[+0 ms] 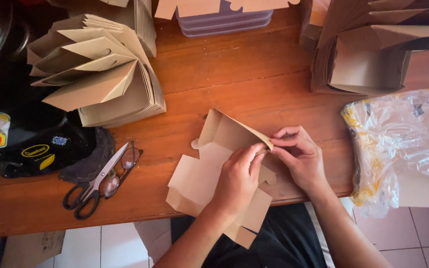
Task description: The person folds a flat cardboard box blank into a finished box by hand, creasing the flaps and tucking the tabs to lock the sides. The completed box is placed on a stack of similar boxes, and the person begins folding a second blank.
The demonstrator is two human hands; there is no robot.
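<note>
Two bare hands meet over an unfolded cardboard box blank (209, 171) at the near edge of a wooden worktop (234, 74). The left hand (237, 178) rests on the blank's middle, its fingers curled and pinching a raised flap near the tip. The right hand (299, 156) closes on the same flap from the other side, thumb and forefinger nipping the pointed edge. The two hands touch at the fold, so neither is the nearer; the blank lies directly under both. Its long axis runs from the far left, where the lifted flap stands, down toward the person's lap, with its lower corner hanging over the worktop's edge.

Left of the blank, well apart from it, lie black-handled scissors (95, 186) crossed over a pair of eyeglasses (120, 171). Beyond them sits a fanned stack of folded cardboard boxes (95, 74), and a second stack (363, 54) stands at the far right. A crumpled clear plastic bag (403, 144) spills off the right end. A dark cap (40, 144) sits at far left.
</note>
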